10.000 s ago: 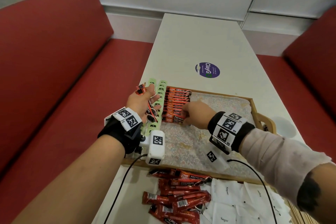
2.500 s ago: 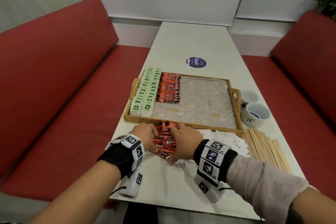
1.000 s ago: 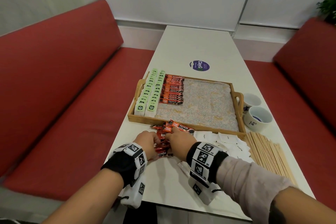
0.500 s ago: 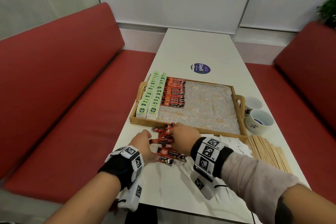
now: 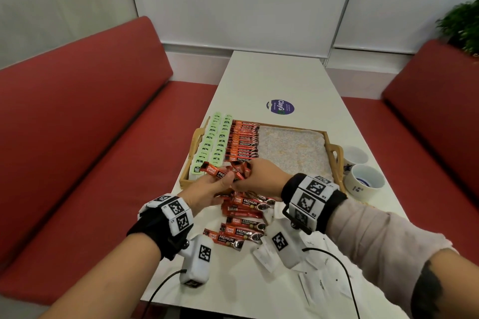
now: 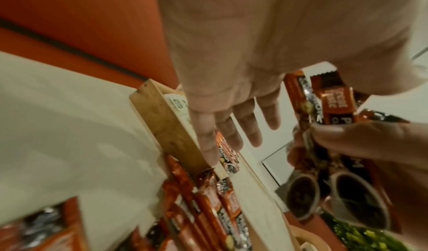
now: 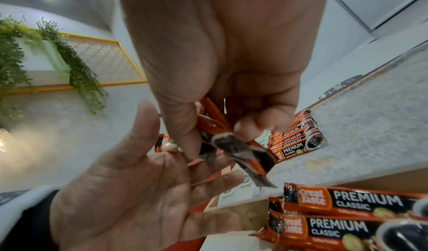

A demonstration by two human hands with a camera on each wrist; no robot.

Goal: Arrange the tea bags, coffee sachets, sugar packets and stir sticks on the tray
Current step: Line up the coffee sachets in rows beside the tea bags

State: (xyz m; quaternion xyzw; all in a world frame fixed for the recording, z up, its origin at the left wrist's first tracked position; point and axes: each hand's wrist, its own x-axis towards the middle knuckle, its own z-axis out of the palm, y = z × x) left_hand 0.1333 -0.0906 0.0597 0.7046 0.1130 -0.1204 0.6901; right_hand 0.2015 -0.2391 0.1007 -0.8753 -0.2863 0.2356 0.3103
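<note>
A wooden tray (image 5: 336, 156) lies mid-table. Along its left side run two columns of green tea bags (image 5: 212, 145) and one column of red coffee sachets (image 5: 242, 142). My right hand (image 5: 259, 176) pinches a small bunch of coffee sachets (image 5: 220, 173) just above the tray's near left corner. In the right wrist view, thumb and fingers clamp the bunch (image 7: 231, 141). My left hand (image 5: 207, 189) lies palm-up under it with straight fingers (image 6: 222, 126). More loose coffee sachets (image 5: 243, 217) lie on the table below the hands. The stir sticks are hidden behind my right arm.
White sugar packets (image 5: 318, 285) are scattered on the table's near right part, under my right forearm. Two white cups (image 5: 365, 181) stand right of the tray. The tray's patterned liner (image 5: 293, 150) is bare right of the coffee column. Red benches flank the table.
Both hands have risen from the loose pile on the table, the right one taking a bunch of coffee sachets up to the tray's near left corner. The left palm has opened beneath it.
</note>
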